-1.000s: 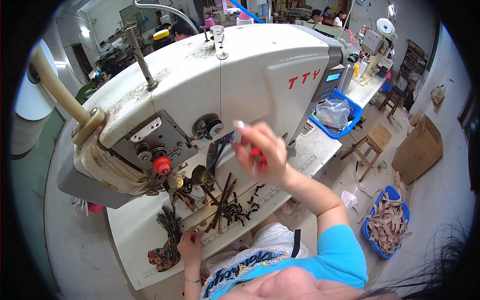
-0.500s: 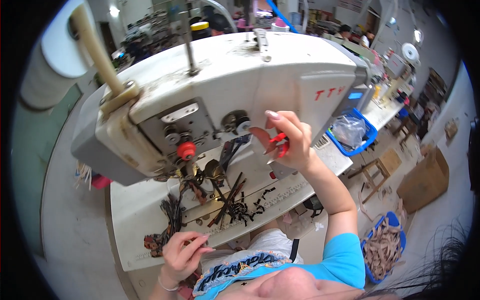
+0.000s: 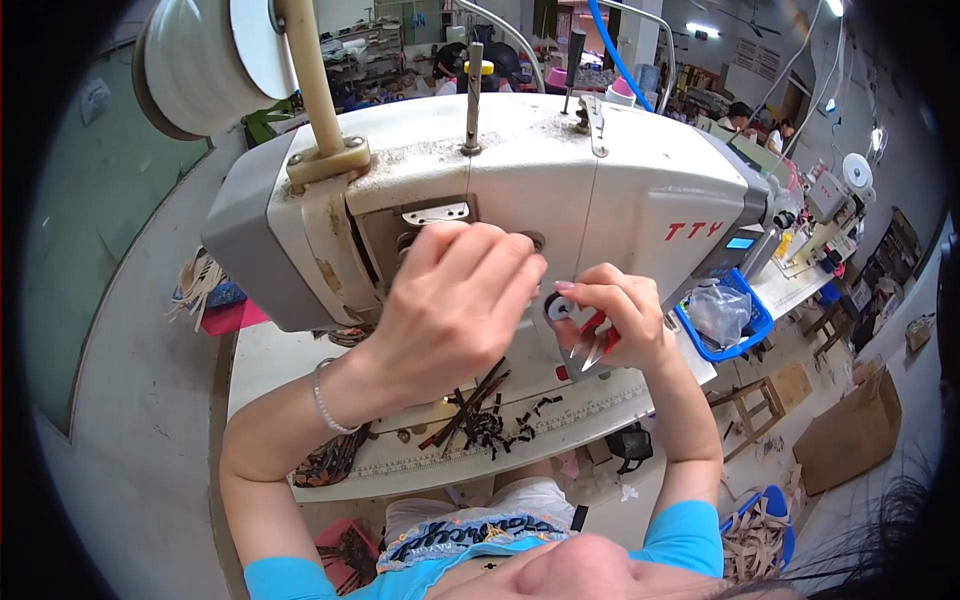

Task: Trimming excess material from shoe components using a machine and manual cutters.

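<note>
The right hand pinches a small round bobbin between thumb and index finger, in front of the white sewing machine and above the counter, while red-handled snips are tucked in the same hand, blades pointing down. Beside it, apart from the bobbin, the left hand is raised before the machine's front, fingers bent and their tips hidden, so whether they grip anything cannot be told. Below, dark strips and scraps lie on the counter.
</note>
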Available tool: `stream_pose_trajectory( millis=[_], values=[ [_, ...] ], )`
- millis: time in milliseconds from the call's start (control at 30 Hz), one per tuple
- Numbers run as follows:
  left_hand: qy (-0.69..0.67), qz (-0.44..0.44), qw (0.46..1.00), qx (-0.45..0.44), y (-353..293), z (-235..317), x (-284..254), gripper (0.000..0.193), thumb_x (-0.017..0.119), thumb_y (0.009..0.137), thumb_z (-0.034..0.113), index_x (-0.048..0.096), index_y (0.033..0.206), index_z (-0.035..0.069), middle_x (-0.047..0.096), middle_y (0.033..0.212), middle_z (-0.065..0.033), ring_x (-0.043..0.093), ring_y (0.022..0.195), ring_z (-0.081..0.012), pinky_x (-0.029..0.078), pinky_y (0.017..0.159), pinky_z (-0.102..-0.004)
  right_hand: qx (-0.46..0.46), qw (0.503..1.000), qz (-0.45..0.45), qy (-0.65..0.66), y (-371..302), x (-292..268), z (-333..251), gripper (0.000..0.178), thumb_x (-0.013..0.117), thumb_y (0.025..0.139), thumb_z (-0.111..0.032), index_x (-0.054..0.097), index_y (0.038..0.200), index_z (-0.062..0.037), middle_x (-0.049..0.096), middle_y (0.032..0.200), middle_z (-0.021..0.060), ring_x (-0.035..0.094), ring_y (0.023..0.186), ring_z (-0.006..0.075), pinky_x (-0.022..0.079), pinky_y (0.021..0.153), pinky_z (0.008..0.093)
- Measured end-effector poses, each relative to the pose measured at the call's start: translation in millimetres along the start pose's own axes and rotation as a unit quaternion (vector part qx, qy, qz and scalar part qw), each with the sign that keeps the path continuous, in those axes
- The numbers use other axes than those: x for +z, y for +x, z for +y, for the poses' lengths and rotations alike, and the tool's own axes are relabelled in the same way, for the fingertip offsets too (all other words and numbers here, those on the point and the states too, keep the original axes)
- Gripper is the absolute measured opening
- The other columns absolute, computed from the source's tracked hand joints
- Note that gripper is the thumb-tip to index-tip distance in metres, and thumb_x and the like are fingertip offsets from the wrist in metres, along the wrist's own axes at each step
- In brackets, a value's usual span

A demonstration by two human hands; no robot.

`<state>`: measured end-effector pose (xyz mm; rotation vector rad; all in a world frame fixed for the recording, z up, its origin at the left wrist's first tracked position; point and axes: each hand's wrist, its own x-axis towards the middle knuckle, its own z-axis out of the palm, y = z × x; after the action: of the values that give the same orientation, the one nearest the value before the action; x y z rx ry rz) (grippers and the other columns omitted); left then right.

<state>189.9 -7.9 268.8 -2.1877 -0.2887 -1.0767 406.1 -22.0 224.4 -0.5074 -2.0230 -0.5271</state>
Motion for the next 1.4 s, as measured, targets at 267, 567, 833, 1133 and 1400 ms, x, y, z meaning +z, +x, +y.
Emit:
stream_pose_trajectory(
  millis=[267,567,833,1133,1400],
  values=[
    [0.045,-0.012,0.999,0.002,5.7,4.5,14.1,0.024,0.070,0.068,0.022,0.063,0.085,0.006,0.057,0.093,-0.0031,0.055,0.090,-0.0197,0.038,0.081,-0.0334,0.066,0.997,-0.027,-0.021,-25.0,-15.3,5.5,0.040,0.076,0.063,-0.005,0.058,0.099,-0.0034,0.058,0.074,0.0054,0.056,0.051,0.0136,0.043,0.042,0.0247],
    [-0.152,0.007,0.986,-0.066,-13.9,27.9,-0.6,0.041,0.071,0.072,0.031,0.065,0.101,0.002,0.056,0.084,-0.0053,0.053,0.066,-0.0175,0.044,0.056,-0.0253,0.042,0.999,-0.014,0.029,-19.5,-14.1,-22.4,0.032,0.074,0.065,-0.005,0.061,0.094,-0.0031,0.060,0.070,0.0053,0.057,0.049,0.0149,0.045,0.044,0.0248],
    [-0.573,-0.176,0.663,-0.448,-56.7,52.1,12.6,0.019,0.066,0.084,0.016,0.064,0.090,-0.002,0.060,0.073,-0.0056,0.053,0.059,-0.0068,0.044,0.052,-0.0232,0.246,0.885,0.062,0.390,-17.1,7.1,-40.8,0.056,0.072,0.072,-0.007,0.049,0.122,-0.0006,0.065,0.094,0.0132,0.042,0.045,0.0033,0.035,0.041,0.0169],
    [-0.461,-0.174,0.797,-0.350,-113.2,89.0,35.6,0.018,0.065,0.083,0.011,0.062,0.095,-0.001,0.062,0.081,-0.0113,0.061,0.067,-0.0201,0.048,0.058,-0.0286,0.446,0.795,0.199,0.359,-13.7,38.2,-32.4,0.013,0.061,0.086,-0.007,0.064,0.094,0.0036,0.064,0.075,0.0053,0.058,0.066,0.0051,0.042,0.056,0.0175],
    [-0.375,-0.067,0.878,-0.289,-117.9,93.7,19.3,0.024,0.066,0.073,0.000,0.061,0.097,0.002,0.061,0.086,-0.0108,0.061,0.070,-0.0255,0.049,0.059,-0.0320,0.343,0.918,0.117,0.158,31.5,22.5,-50.5,0.011,0.060,0.086,-0.006,0.064,0.091,0.0028,0.063,0.069,0.0054,0.057,0.060,0.0053,0.043,0.052,0.0188]
  ],
)
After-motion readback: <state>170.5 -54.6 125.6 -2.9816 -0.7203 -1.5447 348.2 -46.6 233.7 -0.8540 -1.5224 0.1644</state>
